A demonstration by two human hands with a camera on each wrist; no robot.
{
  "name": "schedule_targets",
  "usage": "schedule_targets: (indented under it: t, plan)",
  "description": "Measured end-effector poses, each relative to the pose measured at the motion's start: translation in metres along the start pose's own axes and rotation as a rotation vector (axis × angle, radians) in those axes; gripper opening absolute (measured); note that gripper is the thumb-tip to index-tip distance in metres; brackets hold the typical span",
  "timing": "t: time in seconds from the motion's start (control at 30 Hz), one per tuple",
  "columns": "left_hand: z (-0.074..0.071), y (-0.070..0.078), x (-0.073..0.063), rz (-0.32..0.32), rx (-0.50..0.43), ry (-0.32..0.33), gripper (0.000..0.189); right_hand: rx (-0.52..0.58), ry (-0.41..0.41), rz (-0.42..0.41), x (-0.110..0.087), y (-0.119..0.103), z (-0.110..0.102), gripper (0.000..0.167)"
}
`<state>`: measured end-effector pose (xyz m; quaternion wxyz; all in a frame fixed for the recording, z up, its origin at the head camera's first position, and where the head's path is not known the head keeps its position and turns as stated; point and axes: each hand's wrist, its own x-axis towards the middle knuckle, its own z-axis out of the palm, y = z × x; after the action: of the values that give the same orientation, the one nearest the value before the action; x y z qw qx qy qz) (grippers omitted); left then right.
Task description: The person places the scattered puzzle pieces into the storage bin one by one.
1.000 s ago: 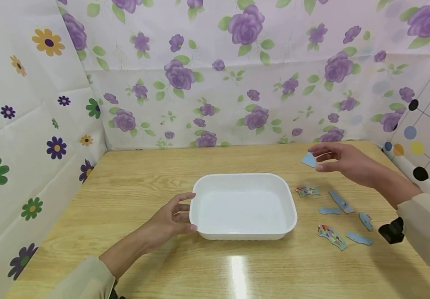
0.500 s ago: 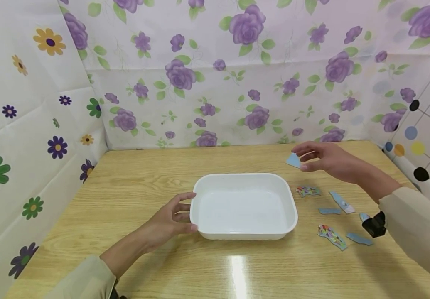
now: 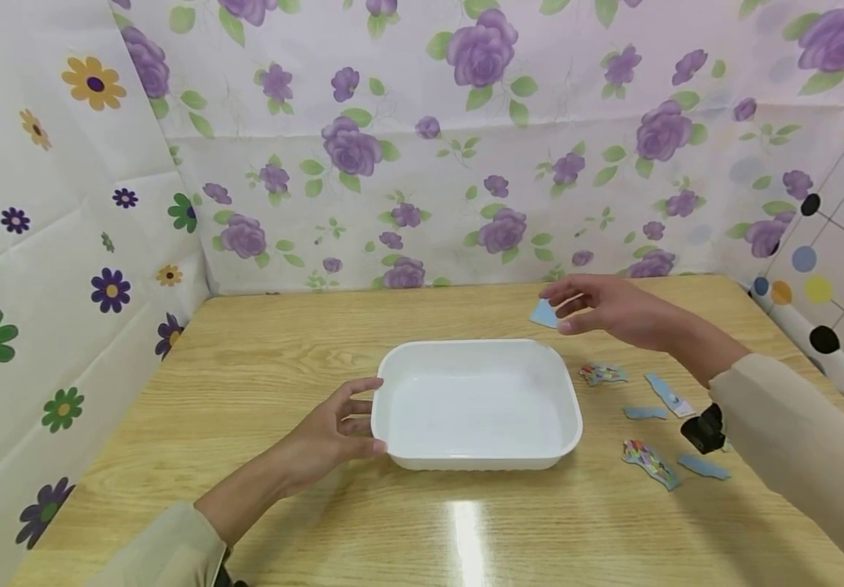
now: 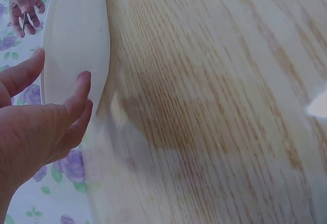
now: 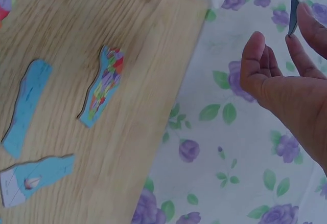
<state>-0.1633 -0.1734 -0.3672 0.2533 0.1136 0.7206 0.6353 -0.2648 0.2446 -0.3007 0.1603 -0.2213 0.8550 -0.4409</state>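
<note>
A white rectangular tray [image 3: 476,466] stands on the wooden table. My left hand [image 3: 329,432] rests with spread fingers at its left side, fingertips against the outer wall and rim; the left wrist view shows the same tray wall [image 4: 76,40] beside the fingers. Above the table behind the tray's right corner, my right hand [image 3: 608,310] pinches a light blue puzzle piece [image 3: 543,315] between thumb and finger. In the right wrist view that piece [image 5: 294,15] appears nearly edge-on, as a thin dark sliver.
Right of the tray lie several puzzle pieces, among them a colourful one [image 3: 651,463], a plain blue strip [image 3: 704,467] and a long blue one [image 3: 669,395]. One is partly covered by the right wrist camera [image 3: 704,428]. Flowered cloth [image 3: 392,163] hangs behind the table.
My right hand has moved left with the blue puzzle piece, from the table's right side toward the tray's back right corner. My left hand and the tray have stayed put.
</note>
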Motion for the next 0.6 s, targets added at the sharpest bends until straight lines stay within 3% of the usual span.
schedule_targets:
  t: [0.4, 0.6]
  plan:
    - [0.0, 0.0, 0.001, 0.001, -0.005, -0.002, 0.087, 0.035, -0.063, -0.071, 0.024, -0.02, 0.019, 0.053]
    - [0.0, 0.0, 0.001, 0.002, -0.009, -0.006, 0.088, 0.081, -0.096, -0.068, 0.031, -0.026, 0.028, 0.051]
